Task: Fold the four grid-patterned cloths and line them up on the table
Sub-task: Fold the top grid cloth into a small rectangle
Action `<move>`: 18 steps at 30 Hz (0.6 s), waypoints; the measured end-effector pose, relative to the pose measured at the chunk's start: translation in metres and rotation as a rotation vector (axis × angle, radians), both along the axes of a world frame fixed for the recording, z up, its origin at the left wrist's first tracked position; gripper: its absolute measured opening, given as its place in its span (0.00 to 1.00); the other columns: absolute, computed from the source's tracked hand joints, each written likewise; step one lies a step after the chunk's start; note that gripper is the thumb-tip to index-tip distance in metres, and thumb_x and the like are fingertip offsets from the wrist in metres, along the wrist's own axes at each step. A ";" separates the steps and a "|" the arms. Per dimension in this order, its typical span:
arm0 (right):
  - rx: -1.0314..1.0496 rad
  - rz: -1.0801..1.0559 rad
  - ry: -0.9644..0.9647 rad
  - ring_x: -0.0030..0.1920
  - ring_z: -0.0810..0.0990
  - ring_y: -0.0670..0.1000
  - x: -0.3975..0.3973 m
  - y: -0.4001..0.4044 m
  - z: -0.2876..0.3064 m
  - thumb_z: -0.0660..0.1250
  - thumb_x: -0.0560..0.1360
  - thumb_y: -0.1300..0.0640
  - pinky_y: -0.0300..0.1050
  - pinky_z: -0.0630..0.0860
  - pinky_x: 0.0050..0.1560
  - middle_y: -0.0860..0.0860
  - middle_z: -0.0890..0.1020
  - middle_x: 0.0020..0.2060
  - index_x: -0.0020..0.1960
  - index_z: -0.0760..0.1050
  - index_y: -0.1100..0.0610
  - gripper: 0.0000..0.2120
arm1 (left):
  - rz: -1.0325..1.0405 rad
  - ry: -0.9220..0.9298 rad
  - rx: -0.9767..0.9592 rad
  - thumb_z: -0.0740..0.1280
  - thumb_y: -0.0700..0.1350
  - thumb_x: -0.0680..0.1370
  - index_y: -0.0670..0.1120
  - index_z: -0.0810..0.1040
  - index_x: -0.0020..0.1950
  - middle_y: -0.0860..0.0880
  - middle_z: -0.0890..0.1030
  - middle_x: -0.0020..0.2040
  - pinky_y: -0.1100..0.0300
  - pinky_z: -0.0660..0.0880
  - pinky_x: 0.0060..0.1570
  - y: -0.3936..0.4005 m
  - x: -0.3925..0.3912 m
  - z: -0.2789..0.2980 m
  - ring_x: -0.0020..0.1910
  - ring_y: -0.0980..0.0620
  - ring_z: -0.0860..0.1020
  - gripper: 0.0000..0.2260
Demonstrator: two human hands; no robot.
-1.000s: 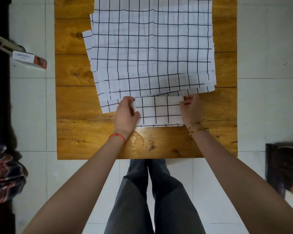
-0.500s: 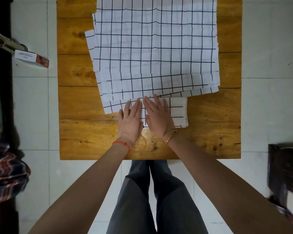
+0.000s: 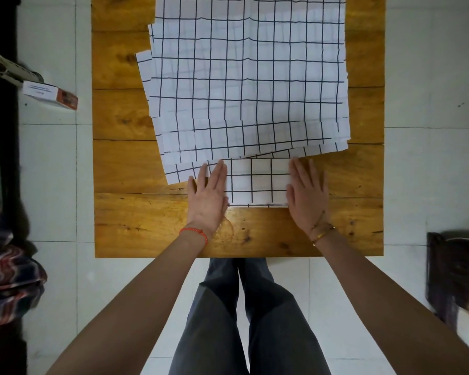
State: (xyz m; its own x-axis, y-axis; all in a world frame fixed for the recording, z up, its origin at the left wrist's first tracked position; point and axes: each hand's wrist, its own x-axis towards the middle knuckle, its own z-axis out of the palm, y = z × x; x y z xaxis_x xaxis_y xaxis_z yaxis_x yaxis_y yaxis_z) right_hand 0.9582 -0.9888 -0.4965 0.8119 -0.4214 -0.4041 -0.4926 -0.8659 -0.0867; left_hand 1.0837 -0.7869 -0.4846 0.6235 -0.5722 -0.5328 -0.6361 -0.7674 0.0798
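Head view. Wooden table [image 3: 125, 220], seen from above. Folded cloth [image 3: 257, 182] at the near middle, a small rectangle, its far edge tucked just under the unfolded stack [image 3: 244, 77]. Left hand [image 3: 207, 197] flat, fingers straight and together, pressing the folded cloth's left end and overlapping the stack's lowest corner. Right hand [image 3: 306, 196] flat too, fingers lightly spread, pressing the right end, partly on bare wood. Nothing pinched by either.

Stack of loose sheets fanned askew, filling the far half of the table; exact count not clear.

Likely handling: thin, light, soft, holds a crease but slides easily on wood. Best taken at two corners of the near edge, pinched lightly; folded piece best moved with flat palms.

Off the table, on the left: small box [image 3: 50, 94].
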 end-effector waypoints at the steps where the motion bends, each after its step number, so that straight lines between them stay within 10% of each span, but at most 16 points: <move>1: 0.008 -0.008 -0.002 0.77 0.47 0.56 -0.001 -0.002 0.000 0.41 0.80 0.47 0.64 0.51 0.73 0.49 0.52 0.77 0.77 0.48 0.53 0.27 | -0.002 -0.002 0.002 0.54 0.50 0.83 0.46 0.39 0.79 0.51 0.39 0.79 0.40 0.53 0.74 0.000 0.000 0.000 0.78 0.42 0.43 0.31; 18: 0.121 0.352 -0.090 0.76 0.53 0.56 0.005 0.089 0.009 0.56 0.79 0.51 0.62 0.56 0.72 0.52 0.59 0.75 0.76 0.56 0.57 0.27 | -0.025 0.007 -0.015 0.57 0.49 0.79 0.44 0.47 0.79 0.48 0.50 0.80 0.35 0.54 0.72 0.041 -0.073 0.011 0.78 0.40 0.48 0.32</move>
State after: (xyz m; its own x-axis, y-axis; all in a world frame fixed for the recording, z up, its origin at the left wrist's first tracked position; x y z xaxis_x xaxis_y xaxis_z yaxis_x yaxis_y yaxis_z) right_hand 0.9634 -0.9003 -0.4878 0.9329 -0.0638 -0.3546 -0.1525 -0.9616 -0.2281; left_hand 1.0105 -0.7463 -0.4735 0.6051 -0.5955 -0.5284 -0.6543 -0.7501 0.0961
